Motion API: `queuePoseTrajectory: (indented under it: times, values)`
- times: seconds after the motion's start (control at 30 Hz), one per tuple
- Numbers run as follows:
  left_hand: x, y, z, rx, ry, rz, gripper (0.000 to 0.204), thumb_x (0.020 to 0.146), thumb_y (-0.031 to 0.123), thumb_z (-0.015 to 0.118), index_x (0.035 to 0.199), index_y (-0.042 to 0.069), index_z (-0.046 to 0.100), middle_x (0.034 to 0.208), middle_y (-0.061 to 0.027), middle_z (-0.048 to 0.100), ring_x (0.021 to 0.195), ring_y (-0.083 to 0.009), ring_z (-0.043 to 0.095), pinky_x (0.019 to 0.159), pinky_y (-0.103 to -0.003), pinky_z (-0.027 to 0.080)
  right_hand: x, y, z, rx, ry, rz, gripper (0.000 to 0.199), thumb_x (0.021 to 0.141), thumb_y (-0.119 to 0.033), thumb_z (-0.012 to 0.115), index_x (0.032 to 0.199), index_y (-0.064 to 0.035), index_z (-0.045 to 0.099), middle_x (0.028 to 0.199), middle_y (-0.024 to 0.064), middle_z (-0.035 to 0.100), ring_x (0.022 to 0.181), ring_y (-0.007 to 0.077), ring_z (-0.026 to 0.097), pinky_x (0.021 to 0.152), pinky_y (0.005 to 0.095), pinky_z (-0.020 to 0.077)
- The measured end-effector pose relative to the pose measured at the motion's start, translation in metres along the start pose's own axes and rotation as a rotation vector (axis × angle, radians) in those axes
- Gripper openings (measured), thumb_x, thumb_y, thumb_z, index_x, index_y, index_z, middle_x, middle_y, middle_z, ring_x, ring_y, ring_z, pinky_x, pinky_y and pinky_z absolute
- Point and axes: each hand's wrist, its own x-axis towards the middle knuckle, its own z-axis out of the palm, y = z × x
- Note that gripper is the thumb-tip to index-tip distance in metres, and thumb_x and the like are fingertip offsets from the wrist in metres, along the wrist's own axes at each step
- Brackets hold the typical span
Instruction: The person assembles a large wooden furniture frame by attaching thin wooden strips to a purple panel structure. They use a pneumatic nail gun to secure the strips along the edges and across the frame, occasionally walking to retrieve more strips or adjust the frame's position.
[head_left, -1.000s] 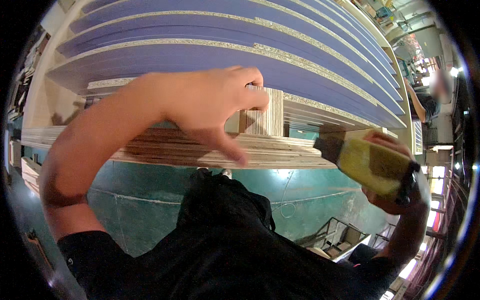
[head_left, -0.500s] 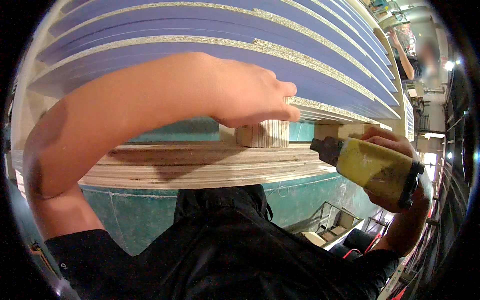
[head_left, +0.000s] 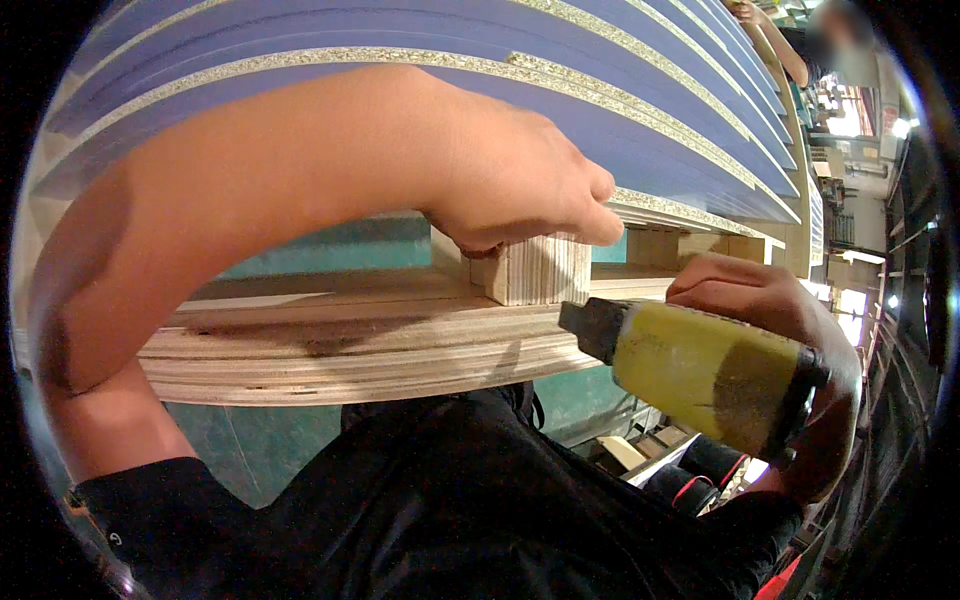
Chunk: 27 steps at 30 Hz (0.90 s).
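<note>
Left hand [head_left: 520, 190] now clamped down on plywood block [head_left: 535, 268]; right hand [head_left: 775, 330] has brought the gripped yellow nailer [head_left: 700, 370] up just beside the block.

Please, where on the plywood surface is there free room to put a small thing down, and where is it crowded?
Free: the bare top of the layered plywood board, left of the small plywood block, under the forearm. Crowded: at the block, where the left hand presses it and the right hand brings the yellow nail gun up to the board edge.
</note>
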Motion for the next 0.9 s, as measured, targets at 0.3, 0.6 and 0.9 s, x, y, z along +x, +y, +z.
queuePoseTrajectory:
  times: [0.3, 0.6, 0.9]
  values:
    - [-0.008, -0.003, 0.003, -0.043, -0.008, -0.058, 0.055, 0.065, 0.000, 0.080, 0.114, 0.010, 0.057, 0.106, -0.0144, 0.062, 0.102, -0.0410, 0.065, 0.082, -0.051, 0.054, 0.027, -0.013, 0.006, 0.012, 0.043, -0.092, 0.053, 0.069, -0.029, 0.080, 0.110, 0.0010, 0.066, 0.098, 0.0157, 0.065, 0.089, 0.0350, 0.067, 0.077, 0.0415, 0.0528]
    - [-0.001, 0.001, -0.001, -0.047, -0.115, -0.112, 0.049, 0.068, 0.004, 0.080, 0.110, 0.009, 0.057, 0.106, -0.0159, 0.063, 0.103, -0.0426, 0.065, 0.083, -0.052, 0.053, 0.033, 0.003, -0.003, 0.060, -0.123, -0.092, 0.047, 0.075, -0.025, 0.077, 0.112, 0.0011, 0.065, 0.099, 0.0166, 0.066, 0.091, 0.0365, 0.068, 0.080, 0.0432, 0.0531]
    - [0.000, -0.003, -0.006, -0.157, -0.165, -0.128, 0.050, 0.065, 0.003, 0.082, 0.108, 0.009, 0.057, 0.107, -0.0155, 0.064, 0.105, -0.0422, 0.066, 0.084, -0.049, 0.055, 0.019, 0.008, 0.010, -0.210, 0.120, -0.207, 0.053, 0.074, -0.027, 0.082, 0.117, 0.0009, 0.067, 0.119, 0.0208, 0.068, 0.111, 0.0368, 0.067, 0.097, 0.0412, 0.0520]
